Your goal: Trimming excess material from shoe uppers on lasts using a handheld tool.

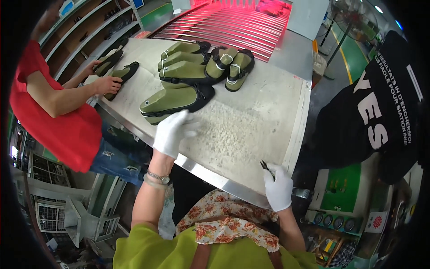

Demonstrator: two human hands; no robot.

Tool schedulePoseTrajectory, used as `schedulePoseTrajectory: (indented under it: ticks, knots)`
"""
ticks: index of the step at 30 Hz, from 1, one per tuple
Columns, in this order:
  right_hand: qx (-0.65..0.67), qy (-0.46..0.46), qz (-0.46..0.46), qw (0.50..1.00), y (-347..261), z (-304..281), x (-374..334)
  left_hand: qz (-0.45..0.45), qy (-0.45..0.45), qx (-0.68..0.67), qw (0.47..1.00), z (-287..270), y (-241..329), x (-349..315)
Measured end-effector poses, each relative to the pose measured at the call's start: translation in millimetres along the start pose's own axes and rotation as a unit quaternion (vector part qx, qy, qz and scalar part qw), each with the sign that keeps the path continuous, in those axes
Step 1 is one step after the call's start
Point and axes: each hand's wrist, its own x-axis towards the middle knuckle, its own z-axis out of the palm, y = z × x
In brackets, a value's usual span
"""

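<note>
My left hand (174,131), in a white glove, hovers over the near edge of the table with its fingers stretched out and slightly blurred. It holds nothing and is nearest to a black shoe (204,96) fitted on an olive-green last (170,99). Part of another green last pokes out below that one. At the table's near right edge, my gloved right hand (278,188) is closed on small dark nippers (267,167), whose jaws point away from me. The handles are mostly hidden in the glove.
More black shoes on green lasts (188,71) stand in a group beyond my left hand. A person in red (62,107) handles two shoes (122,77) at the left. Red-lit metal rollers (224,33) adjoin the worn tabletop (264,112). A person in black (367,112) is at the right.
</note>
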Motion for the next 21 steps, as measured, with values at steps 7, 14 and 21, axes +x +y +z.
schedulePoseTrajectory:
  ticks: [7,14,21]
  knots:
    - [-0.018,0.01,-0.059,0.998,-2.3,0.8,-2.9,0.317,0.031,0.495,0.808,88.3,61.3,173.9]
    - [-0.035,0.029,-0.061,0.997,3.1,2.9,-1.6,0.047,-0.137,0.704,0.695,138.5,83.0,241.6]
    - [-0.003,0.024,-0.035,0.999,-0.9,1.6,-0.6,0.084,-0.149,0.747,0.642,155.0,82.8,235.9]
